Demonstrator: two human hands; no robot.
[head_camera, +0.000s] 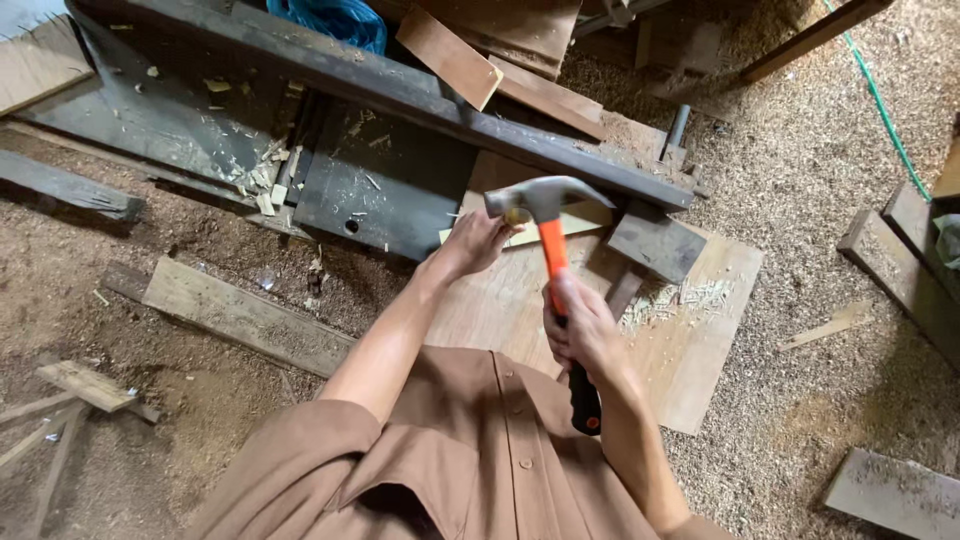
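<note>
over a plywood sheet (690, 370), right hand (580, 330) clenched on an orange-handled steel claw hammer (548, 225), left hand (478, 240) just beside its head, pinching a pale wood strip (575, 222)

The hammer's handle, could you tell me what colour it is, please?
Orange with a black grip on the hammer, seen in the head view.
</note>
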